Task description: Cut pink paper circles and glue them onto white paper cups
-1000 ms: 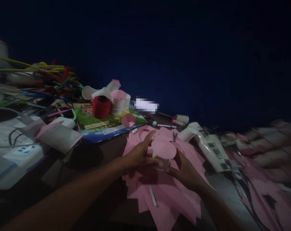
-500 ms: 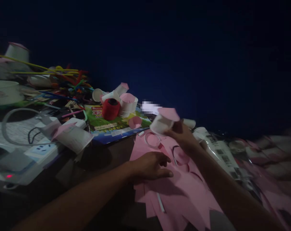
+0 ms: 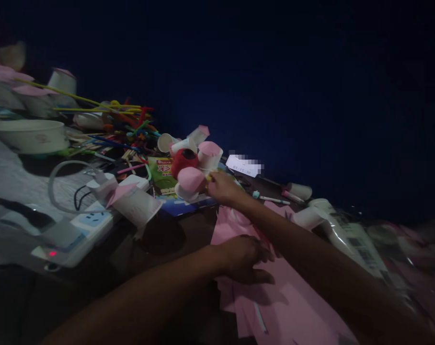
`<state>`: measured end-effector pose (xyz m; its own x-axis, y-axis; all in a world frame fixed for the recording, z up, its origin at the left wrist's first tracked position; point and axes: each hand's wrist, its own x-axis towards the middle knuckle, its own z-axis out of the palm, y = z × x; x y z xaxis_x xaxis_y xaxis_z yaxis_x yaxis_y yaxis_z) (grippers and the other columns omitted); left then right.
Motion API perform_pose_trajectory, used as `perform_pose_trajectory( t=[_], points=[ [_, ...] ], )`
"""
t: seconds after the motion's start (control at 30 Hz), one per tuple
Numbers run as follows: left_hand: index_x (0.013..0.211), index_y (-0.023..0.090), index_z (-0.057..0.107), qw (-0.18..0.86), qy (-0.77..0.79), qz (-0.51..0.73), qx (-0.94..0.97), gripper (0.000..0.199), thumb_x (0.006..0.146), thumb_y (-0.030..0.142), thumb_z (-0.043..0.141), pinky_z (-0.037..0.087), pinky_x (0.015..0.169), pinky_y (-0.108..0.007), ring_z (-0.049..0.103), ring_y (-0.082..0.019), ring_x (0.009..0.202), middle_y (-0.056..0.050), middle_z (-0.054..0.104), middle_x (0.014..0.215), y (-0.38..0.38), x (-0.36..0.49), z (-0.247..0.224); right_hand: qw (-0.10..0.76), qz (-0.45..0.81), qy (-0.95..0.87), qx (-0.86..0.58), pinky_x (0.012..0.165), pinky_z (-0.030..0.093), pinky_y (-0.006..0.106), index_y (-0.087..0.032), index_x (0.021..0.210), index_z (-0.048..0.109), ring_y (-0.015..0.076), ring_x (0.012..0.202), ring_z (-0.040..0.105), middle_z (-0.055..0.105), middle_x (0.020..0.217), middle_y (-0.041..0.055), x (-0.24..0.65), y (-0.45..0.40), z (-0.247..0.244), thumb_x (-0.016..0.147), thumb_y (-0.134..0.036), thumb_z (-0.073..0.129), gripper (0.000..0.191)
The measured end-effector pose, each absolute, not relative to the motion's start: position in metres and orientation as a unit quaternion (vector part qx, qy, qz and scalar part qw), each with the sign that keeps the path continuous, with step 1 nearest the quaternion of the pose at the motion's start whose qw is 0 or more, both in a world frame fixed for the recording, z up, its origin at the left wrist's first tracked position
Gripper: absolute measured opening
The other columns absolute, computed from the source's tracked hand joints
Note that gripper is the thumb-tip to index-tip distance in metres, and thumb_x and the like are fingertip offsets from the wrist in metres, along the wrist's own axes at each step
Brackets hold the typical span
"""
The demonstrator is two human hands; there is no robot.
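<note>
My right hand [image 3: 226, 189] is closed at the side of a white paper cup [image 3: 184, 194] topped with a pink paper cap [image 3: 191, 179]. That cup is in front of a red roll [image 3: 183, 162] with a dark centre, partly covering it. Behind it, another pink-capped cup [image 3: 210, 155] stands upright on a colourful printed packet [image 3: 163, 179]. Lower down, my left hand [image 3: 244, 261] is open, thumb and fingers apart, over sheets of pink paper [image 3: 296, 297]. A thin white stick [image 3: 259, 317] lies on the paper.
At left are a white power strip [image 3: 95, 215], a tipped pink-capped cup [image 3: 136, 203], a white bowl [image 3: 30, 136] and colourful pipe cleaners [image 3: 131, 117]. A pen [image 3: 275, 199] and a clear plastic bag [image 3: 354, 239] lie at right.
My right hand has carried the pink-capped cup leftwards, from above the pink paper to the red roll. The left hand stays over the paper. The view has shifted somewhat.
</note>
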<state>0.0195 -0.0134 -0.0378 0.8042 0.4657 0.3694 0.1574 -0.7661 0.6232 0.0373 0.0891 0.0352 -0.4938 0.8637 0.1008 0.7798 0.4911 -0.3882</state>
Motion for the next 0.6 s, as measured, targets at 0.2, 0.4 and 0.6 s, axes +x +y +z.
perform_pose_trajectory(
  t=[0.2, 0.4, 0.6],
  points=[
    [0.102, 0.013, 0.062, 0.257, 0.185, 0.278, 0.907, 0.041, 0.077, 0.045, 0.053, 0.046, 0.069, -0.028, 0.061, -0.02, 0.075, -0.009, 0.067, 0.08, -0.012, 0.022, -0.046, 0.094, 0.084, -0.788, -0.603, 0.056, 0.036, 0.026, -0.014, 0.07, 0.064, 0.0186, 0.067, 0.058, 0.063, 0.068, 0.0077, 0.085, 0.11, 0.045, 0.08, -0.039, 0.042, 0.035],
    [0.101, 0.015, 0.063, 0.267, 0.177, 0.279, 0.905, 0.036, 0.078, 0.041, 0.053, 0.045, 0.072, -0.027, 0.06, -0.019, 0.078, -0.009, 0.067, 0.085, -0.013, 0.02, -0.039, 0.073, 0.097, -0.774, -0.622, 0.058, 0.039, 0.026, -0.016, 0.076, 0.066, 0.0223, 0.072, 0.061, 0.066, 0.077, 0.0104, 0.071, 0.12, 0.02, 0.073, -0.047, 0.052, 0.035],
    [0.101, 0.016, 0.063, 0.273, 0.199, 0.272, 0.901, 0.032, 0.079, 0.036, 0.053, 0.045, 0.075, -0.028, 0.06, -0.02, 0.083, -0.009, 0.067, 0.091, -0.013, 0.019, -0.033, 0.097, 0.115, -0.765, -0.626, 0.06, 0.039, 0.025, -0.017, 0.064, 0.066, 0.0204, 0.071, 0.061, 0.067, 0.071, 0.0067, 0.085, 0.126, 0.02, 0.064, -0.02, 0.055, 0.011]
  ],
)
